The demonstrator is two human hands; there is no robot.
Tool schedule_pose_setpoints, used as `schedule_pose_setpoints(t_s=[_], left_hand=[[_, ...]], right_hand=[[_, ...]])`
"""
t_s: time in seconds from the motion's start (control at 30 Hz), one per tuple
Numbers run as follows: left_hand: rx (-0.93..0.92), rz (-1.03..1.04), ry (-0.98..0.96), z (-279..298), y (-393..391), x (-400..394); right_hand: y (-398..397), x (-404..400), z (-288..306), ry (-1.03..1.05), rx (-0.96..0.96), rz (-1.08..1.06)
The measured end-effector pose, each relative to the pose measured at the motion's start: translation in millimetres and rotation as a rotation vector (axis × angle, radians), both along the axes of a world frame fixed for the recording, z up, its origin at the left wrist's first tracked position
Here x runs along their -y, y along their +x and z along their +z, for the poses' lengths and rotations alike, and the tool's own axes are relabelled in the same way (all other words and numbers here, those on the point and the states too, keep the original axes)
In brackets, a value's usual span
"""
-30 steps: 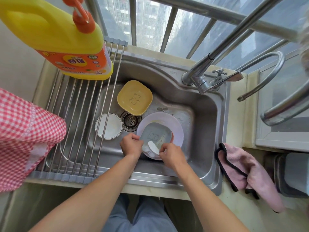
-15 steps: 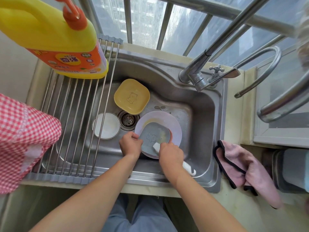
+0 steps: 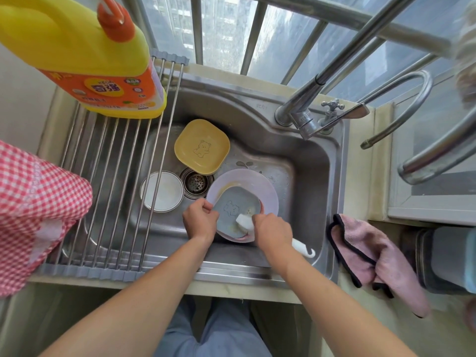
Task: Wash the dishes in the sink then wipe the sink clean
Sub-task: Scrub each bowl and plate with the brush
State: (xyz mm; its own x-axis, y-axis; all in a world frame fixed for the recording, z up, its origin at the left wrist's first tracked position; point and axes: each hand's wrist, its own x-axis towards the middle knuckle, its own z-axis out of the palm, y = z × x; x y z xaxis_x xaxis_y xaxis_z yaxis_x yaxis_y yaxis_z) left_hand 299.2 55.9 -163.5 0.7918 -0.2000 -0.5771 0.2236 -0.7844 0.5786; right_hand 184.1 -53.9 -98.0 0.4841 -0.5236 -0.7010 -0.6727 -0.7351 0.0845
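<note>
In the steel sink [image 3: 306,161], a small blue-grey plate with a bear print [image 3: 233,208] lies tilted over a round lilac plate [image 3: 260,188]. My left hand [image 3: 199,219] grips the blue plate's left rim. My right hand [image 3: 271,231] holds a white-handled dish brush [image 3: 246,221], its white sponge head pressed on the blue plate and its hooked handle end sticking out behind my wrist. A yellow square plate [image 3: 202,146] lies at the back of the basin. A white round dish [image 3: 162,190] sits left of the drain [image 3: 195,182].
A roll-up wire rack [image 3: 113,161] covers the sink's left part, with a yellow detergent bottle [image 3: 85,55] on its far end. A red checked cloth [image 3: 33,212] hangs at left. A pink cloth [image 3: 371,256] lies on the counter at right. The tap [image 3: 306,117] stands behind the basin.
The brush head has rubbed across the blue plate, from its near edge to its right side. My left hand keeps the same hold on the rim. The camera has shifted slightly.
</note>
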Motion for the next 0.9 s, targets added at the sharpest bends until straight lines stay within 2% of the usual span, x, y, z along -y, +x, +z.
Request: schedule_pose_setpoints(t_s=[0.1,0.27,0.43,0.6,0.67,0.8,0.9], left_hand=[[-0.002,-0.007,-0.026,1,-2,1],[-0.008,0.017,-0.035,-2,0,-1],[-0.004,-0.004,-0.048,-2,-1,0],[0.000,0.013,-0.045,-4,0,0],[-0.008,0.017,-0.038,-4,0,-1],[-0.023,0.003,-0.049,-3,-2,0],[-0.081,0.032,-0.043,-7,-1,-1]], right_hand=[[-4,13,1,-0.105,0.043,-0.004],[-9,-13,1,0.089,0.013,0.072],[-12,12,0,-0.070,0.045,0.060],[-16,-14,0,0.081,0.029,0.127],[-15,-7,-3,0.070,0.024,0.110],[-15,15,-9,-0.082,0.089,0.074],[-11,5,-14,-0.034,0.161,-0.120]])
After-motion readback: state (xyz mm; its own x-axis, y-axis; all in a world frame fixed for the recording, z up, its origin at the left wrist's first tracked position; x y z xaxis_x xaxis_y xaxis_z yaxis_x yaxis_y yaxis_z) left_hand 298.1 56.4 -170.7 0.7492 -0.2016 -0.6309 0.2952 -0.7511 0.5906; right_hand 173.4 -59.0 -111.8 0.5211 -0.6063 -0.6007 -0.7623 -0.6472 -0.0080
